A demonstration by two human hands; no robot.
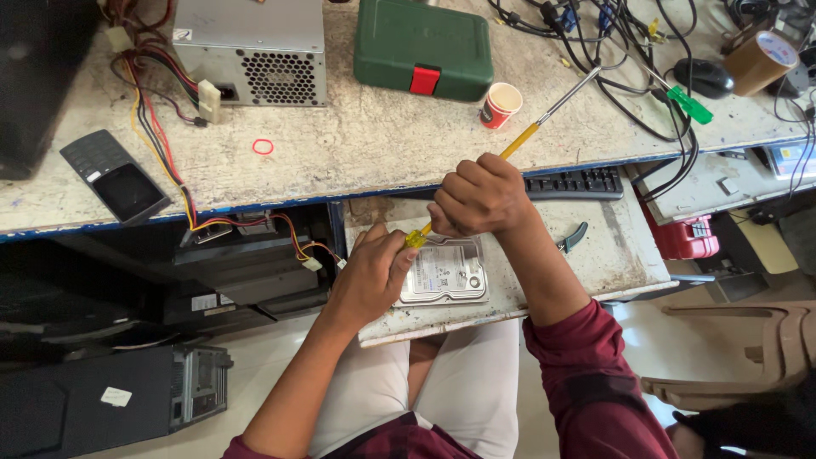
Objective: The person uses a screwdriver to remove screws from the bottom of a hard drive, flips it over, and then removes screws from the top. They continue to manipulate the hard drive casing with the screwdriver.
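Note:
My right hand [480,197] is closed in a fist around a yellow-handled screwdriver [525,138]. Its metal shaft slants up and to the right over the workbench. My left hand [370,276] pinches the lower yellow end of the tool beside my right fist. Just below both hands, a silver hard drive [446,276] lies flat, label up, on a pull-out shelf [603,255]. My left hand covers the drive's left edge.
On the workbench [365,149] are a grey power supply [255,51] with coloured wires, a green case [422,47], a paper cup [500,104], a dark phone [115,177], a red rubber band [263,146], cables and tape [761,61]. A keyboard [574,181] and pliers [574,236] sit near the drive. A computer tower [119,399] stands on the floor.

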